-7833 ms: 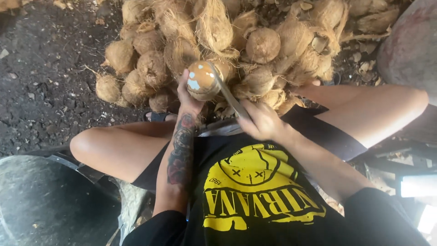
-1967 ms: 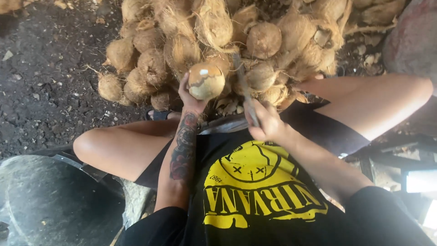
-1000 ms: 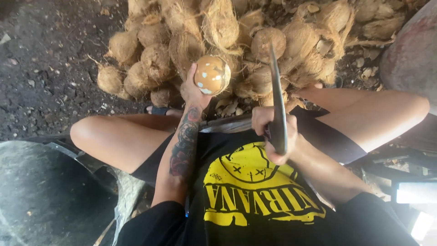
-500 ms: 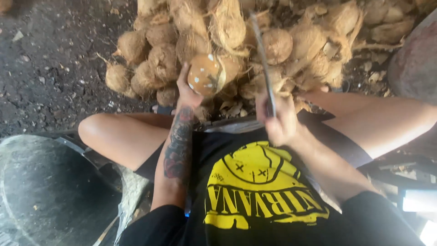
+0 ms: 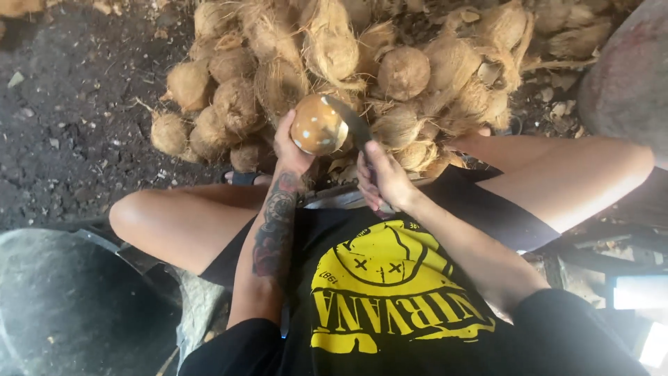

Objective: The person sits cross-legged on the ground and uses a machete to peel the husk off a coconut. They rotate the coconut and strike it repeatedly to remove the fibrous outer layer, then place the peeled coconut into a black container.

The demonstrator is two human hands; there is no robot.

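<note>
My left hand (image 5: 290, 150) holds a husked brown coconut (image 5: 317, 126) up in front of my knees. Pale nicks dot its shell. My right hand (image 5: 385, 178) grips the handle of a heavy dark knife (image 5: 350, 118). The blade slants up and left, and its edge rests against the right side of the coconut. My tattooed left forearm runs down toward my black shirt with a yellow print.
A big heap of fibrous husked coconuts (image 5: 334, 63) lies on the dark ground just beyond my knees. A dark round tub (image 5: 62, 306) sits at lower left. A large grey rounded object (image 5: 626, 76) stands at upper right.
The knife was raised upright above my right hand a second ago. It has since come down onto the coconut's right side. The coconut stays held in about the same place.
</note>
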